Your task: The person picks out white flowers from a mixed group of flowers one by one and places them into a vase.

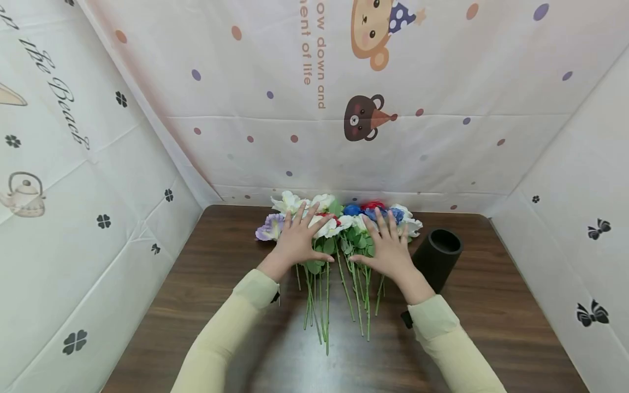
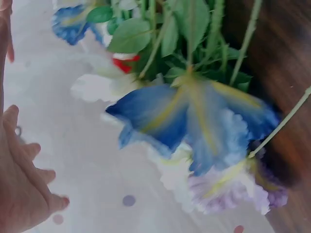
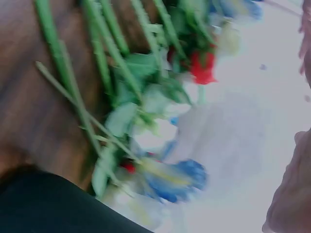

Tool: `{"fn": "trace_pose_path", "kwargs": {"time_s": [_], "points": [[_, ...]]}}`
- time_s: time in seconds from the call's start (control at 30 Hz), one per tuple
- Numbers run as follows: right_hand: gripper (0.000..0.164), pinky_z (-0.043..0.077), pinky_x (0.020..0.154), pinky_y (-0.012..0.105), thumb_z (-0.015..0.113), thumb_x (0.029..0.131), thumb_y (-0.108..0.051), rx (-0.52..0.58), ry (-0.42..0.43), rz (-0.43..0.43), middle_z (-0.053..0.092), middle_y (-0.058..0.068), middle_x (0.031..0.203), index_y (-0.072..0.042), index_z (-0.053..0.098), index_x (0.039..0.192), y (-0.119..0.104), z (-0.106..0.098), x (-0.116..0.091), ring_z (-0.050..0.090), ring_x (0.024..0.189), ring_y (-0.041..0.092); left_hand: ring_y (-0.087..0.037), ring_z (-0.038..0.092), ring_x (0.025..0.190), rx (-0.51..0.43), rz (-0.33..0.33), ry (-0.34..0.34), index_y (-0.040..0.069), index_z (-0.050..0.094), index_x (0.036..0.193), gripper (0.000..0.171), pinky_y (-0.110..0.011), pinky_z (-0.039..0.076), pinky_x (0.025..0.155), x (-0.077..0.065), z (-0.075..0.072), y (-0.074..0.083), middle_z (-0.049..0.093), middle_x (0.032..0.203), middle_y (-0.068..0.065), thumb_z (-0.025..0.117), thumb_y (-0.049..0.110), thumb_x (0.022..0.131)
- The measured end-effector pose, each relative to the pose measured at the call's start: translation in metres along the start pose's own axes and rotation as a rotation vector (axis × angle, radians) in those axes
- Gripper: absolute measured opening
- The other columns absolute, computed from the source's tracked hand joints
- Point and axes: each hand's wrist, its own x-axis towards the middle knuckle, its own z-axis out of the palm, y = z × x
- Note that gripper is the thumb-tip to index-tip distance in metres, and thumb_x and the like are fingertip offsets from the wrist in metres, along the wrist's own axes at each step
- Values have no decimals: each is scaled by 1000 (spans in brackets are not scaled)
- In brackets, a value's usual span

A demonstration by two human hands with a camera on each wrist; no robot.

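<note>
Artificial flowers lie bunched toward the back of the brown table, their green stems (image 1: pixel 327 305) pointing at the near edge. My left hand (image 1: pixel 296 240) is spread over the left part of the bunch, next to a purple flower (image 1: pixel 269 227) and white flowers (image 1: pixel 288 202). Over the right part is my right hand (image 1: pixel 390 252), its fingers straight and apart, near blue and red blooms (image 1: pixel 372 205). The left wrist view shows a blue and yellow flower (image 2: pixel 194 116) hanging beside that hand. In the blurred right wrist view, a red rose (image 3: pixel 202 67) appears among leaves.
A black cylindrical vase (image 1: pixel 437 259) stands right of the flowers, close to my right wrist. Printed white cloth (image 1: pixel 255 158) rises behind the wooden table (image 1: pixel 206 284) and along both its sides.
</note>
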Motion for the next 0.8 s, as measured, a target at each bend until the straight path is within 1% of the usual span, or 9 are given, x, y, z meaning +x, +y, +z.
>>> {"fn": "trace_pose_path", "kwargs": {"time_s": [0.13,0.23,0.33,0.43,0.47,0.53,0.6,0.7,0.8], "points": [[115,-8,119,78,77,83,-60,28,57,5,-12,9,175,-25,7,167,-4,-22,-12,-15,160,43,-41,18,160,-40,48,46,30,29,163,112,-63,26,125,-5,-12,-3,14,174,-9,78,73,72],[115,-9,118,79,78,84,-57,35,112,25,-14,8,174,-26,4,167,-2,-38,-24,-16,160,43,-39,23,158,-110,63,92,25,32,162,109,-60,33,122,-9,-20,-5,20,173,-12,82,66,74],[114,-10,116,80,77,85,-56,53,184,54,-15,8,174,-25,4,167,6,-52,-37,-16,159,43,-40,36,152,-192,60,154,23,37,160,100,-59,48,109,-15,-26,-6,31,168,-15,84,56,78],[114,-10,114,83,72,85,-66,97,273,88,-14,8,174,-22,7,167,19,-62,-52,-15,159,45,-41,50,141,-278,36,216,19,40,158,88,-57,55,95,-20,-25,-8,43,160,-18,83,42,85],[115,-10,113,83,71,84,-69,125,306,101,-12,10,175,-21,8,167,23,-64,-57,-14,159,45,-41,54,136,-304,24,234,17,41,158,85,-56,56,93,-21,-24,-9,46,156,-19,83,38,87],[118,-9,113,84,70,81,-74,168,367,135,-7,12,175,-19,10,167,31,-68,-66,-11,160,45,-41,56,133,-364,-10,257,14,41,157,79,-58,53,100,-24,-19,-12,51,152,-20,81,29,90],[120,-6,114,84,73,79,-73,218,427,172,-1,14,175,-18,12,167,39,-69,-74,-7,160,46,-40,56,134,-420,-53,270,12,43,156,75,-59,48,109,-27,-13,-15,54,150,-21,79,24,91],[120,0,117,81,82,78,-60,284,502,231,5,16,174,-16,13,166,49,-65,-84,0,159,46,-41,54,137,-498,-115,277,7,46,153,69,-59,41,116,-30,-4,-19,56,149,-20,77,21,93],[123,2,120,76,87,78,-45,359,550,288,6,17,174,-14,8,166,57,-55,-93,2,159,47,-41,59,130,-573,-167,268,1,50,149,64,-56,46,111,-32,5,-20,62,141,-23,75,19,94]]}}
